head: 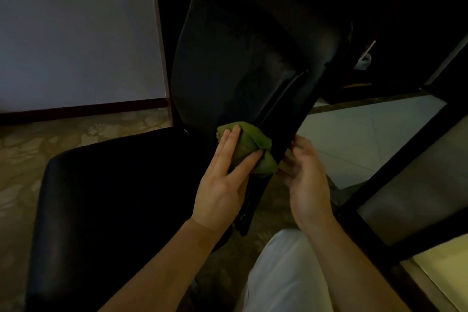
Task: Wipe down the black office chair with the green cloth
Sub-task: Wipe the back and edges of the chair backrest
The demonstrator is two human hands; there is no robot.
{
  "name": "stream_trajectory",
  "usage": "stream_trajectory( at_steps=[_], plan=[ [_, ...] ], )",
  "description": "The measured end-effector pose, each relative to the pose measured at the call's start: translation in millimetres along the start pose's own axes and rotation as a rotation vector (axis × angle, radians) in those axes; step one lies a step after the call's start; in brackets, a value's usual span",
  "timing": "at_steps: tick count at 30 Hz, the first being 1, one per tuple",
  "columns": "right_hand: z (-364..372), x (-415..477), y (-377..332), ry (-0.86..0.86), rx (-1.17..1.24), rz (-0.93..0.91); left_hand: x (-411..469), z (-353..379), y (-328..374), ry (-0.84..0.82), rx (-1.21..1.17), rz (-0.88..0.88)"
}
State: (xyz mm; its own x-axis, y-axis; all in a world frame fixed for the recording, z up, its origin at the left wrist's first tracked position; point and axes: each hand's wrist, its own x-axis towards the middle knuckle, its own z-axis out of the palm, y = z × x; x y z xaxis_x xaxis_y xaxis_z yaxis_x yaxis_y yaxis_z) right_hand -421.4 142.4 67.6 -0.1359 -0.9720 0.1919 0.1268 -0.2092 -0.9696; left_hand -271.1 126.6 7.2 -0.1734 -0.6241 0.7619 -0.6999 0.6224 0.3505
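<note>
green cloth (249,144) sits bunched low on the backrest of the black office chair (240,58), pressed there by the left hand (222,185) with straight fingers, for rubbing; right hand (306,175), blurred, seems to grip the backrest edge, likely steadying it

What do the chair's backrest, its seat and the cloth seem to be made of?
The backrest is likely leather or faux leather, smooth and semi-gloss, with a soft sheen across it. The seat is probably the same, with faint gloss along its rounded edge, but it is too dark to confirm. The green cloth is soft matte fabric, perhaps microfibre; it bunches into folds under the left hand.
</note>
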Motion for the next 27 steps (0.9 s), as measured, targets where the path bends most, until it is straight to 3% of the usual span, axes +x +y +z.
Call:
stream_trajectory(
  at_steps=[6,15,22,27],
  plan=[
    [-1.6,-2.4,0.1,-0.009,0.012,0.001,18.8,2.4,18.4,-0.012,0.035,-0.080],
    [-2.4,-3.9,1.6,-0.036,0.014,-0.006,3.7,3.3,4.9,-0.048,0.162,0.028],
    [-7.9,-3.9,7.7,-0.039,0.016,0.025,-27.2,-7.8,4.2,0.007,-0.100,-0.278],
    [-8.8,-11.9,17.2,-0.038,0.005,0.104,-14.6,-12.5,17.2,0.076,-0.133,-0.246]
  ],
)
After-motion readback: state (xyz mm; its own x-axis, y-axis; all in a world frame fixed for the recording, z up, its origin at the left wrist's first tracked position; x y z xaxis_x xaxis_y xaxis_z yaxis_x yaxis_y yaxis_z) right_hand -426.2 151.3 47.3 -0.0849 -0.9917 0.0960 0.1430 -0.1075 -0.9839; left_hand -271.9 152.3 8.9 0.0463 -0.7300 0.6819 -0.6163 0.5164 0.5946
